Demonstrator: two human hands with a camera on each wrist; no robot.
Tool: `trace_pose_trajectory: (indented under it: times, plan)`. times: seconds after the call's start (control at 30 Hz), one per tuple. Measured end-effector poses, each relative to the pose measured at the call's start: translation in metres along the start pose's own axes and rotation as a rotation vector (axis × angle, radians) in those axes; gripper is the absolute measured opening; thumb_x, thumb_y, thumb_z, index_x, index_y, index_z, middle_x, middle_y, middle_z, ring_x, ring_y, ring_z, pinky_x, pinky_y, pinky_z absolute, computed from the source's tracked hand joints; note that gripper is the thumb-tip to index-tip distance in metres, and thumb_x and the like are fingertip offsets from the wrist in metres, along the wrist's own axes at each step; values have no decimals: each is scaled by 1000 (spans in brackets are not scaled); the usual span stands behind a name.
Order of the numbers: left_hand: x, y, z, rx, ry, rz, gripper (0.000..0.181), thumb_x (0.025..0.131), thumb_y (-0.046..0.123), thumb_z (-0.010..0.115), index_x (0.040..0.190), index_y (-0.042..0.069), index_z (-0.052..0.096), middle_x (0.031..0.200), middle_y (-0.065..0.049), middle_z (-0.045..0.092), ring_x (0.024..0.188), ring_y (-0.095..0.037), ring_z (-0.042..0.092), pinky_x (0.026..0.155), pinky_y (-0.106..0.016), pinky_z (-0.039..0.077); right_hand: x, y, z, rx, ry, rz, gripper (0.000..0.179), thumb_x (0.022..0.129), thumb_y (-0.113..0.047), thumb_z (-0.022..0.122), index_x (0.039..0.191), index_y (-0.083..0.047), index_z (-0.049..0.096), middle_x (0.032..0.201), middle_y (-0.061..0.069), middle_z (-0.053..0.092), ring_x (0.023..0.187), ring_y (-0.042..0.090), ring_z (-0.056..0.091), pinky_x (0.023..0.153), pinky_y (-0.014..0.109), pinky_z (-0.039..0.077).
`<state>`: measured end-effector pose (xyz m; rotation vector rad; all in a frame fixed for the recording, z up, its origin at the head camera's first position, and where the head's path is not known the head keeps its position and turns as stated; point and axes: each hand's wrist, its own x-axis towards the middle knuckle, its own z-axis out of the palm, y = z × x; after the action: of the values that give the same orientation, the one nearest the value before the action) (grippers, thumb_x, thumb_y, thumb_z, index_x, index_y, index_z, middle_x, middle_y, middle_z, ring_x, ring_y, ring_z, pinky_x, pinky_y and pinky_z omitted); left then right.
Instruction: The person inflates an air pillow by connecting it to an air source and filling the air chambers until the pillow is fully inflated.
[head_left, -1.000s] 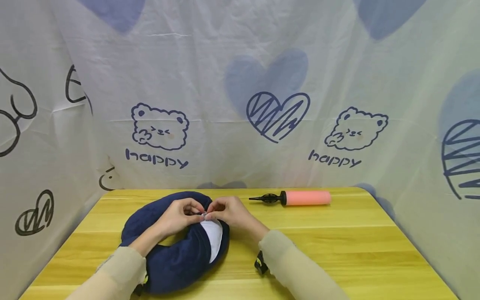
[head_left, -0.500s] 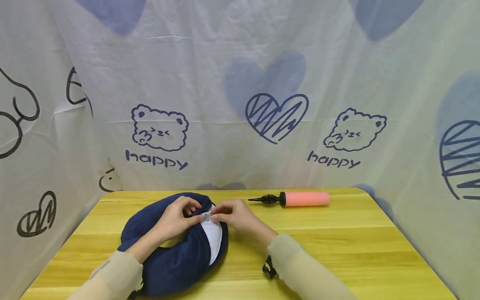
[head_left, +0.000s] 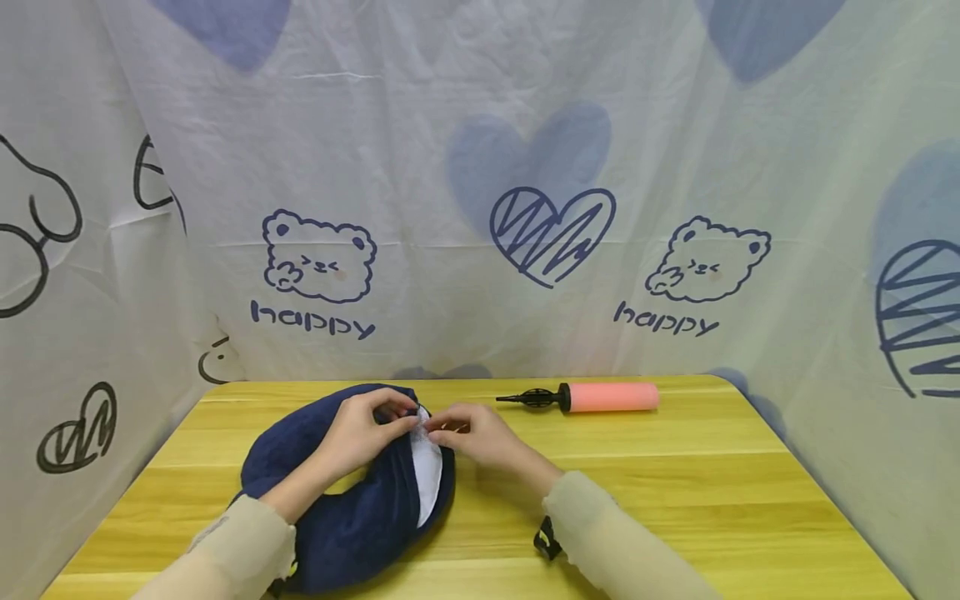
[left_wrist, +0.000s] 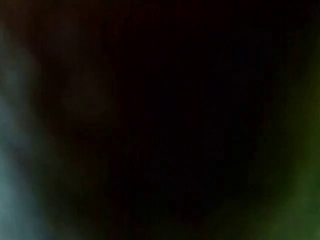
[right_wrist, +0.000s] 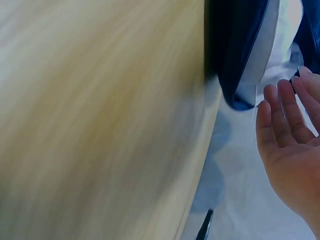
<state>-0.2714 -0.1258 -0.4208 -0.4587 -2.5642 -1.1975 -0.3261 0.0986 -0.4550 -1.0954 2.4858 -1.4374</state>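
A navy plush U-shaped neck pillow [head_left: 337,533] lies on the table at the left, its cover parted at one end. White inner fabric [head_left: 427,479] shows in the slit, with a small clear air valve [head_left: 422,423] at its upper part. My left hand [head_left: 358,429] reaches across the pillow and holds the cover's edge beside the valve, thumb and forefinger bent. From the other side my right hand [head_left: 480,433] pinches at the clear valve. In the right wrist view the right hand's [right_wrist: 295,125] thumb and forefinger meet just below the valve, other fingers extended.
A hand pump [head_left: 611,397] with a pink barrel and black nozzle lies toward the back of the wooden table [head_left: 675,500]. Behind it hangs a printed white curtain [head_left: 435,317]. The left wrist view is almost wholly dark.
The hands have drawn slightly apart, the right one shifting to the right. More of the white fabric and the clear valve shows between them. Pillow and pump stay in place.
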Motion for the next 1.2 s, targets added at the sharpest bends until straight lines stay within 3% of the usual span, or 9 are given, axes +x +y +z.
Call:
trace_pose_trajectory:
  times: [0.13,0.27,0.37,0.53,0.73,0.93,1.07,1.2]
  plan:
    - [0,0,6,78,-50,78,19,94,16,79,112,12,79,102,4,75,98,-18,67,89,-43,54,-4,6,-7,-8,48,56,25,103,-23,68,123,-11,77,120,1,73,104,20,69,91,37,56]
    - [-3,-4,9,176,-104,168,22,96,17,76,117,14,80,111,6,75,111,-23,63,99,-50,50,-3,12,-11,-5,67,55,29,106,-21,63,131,-10,73,132,7,70,113,27,68,95,43,56]
    - [-6,-7,9,216,-150,250,21,98,18,75,117,13,80,115,4,75,116,-25,64,102,-52,49,2,16,-13,-13,51,67,33,107,-24,60,138,-12,69,140,7,65,121,29,65,99,47,54]
    - [-9,-10,8,264,-292,338,29,98,26,75,123,12,78,130,-3,71,129,-32,60,109,-56,45,16,24,-15,-55,-36,92,41,110,-27,55,149,-15,60,149,8,59,131,30,59,108,49,48]
    - [-16,-7,6,329,-472,289,50,99,46,69,137,13,70,147,-4,61,147,-41,42,115,-74,22,23,28,-12,-104,-156,116,45,109,-32,57,152,-19,56,154,7,54,133,30,59,108,48,48]
    - [-25,-6,2,433,-604,261,59,104,57,54,147,18,61,154,5,54,155,-35,28,117,-76,8,16,27,-7,-204,-195,73,45,106,-28,64,149,-18,59,153,3,55,131,28,61,108,44,49]
    - [-31,-6,-4,417,-641,276,60,105,58,52,149,19,59,155,6,53,156,-35,27,117,-75,8,10,25,-5,-195,-208,72,45,105,-29,64,149,-20,59,154,1,54,131,25,60,108,43,49]
    - [-28,-5,-11,362,-609,302,55,104,55,55,146,20,63,150,6,58,152,-36,34,118,-72,15,12,25,-7,-108,-171,97,42,106,-27,63,147,-18,61,150,3,58,127,26,63,106,45,50]
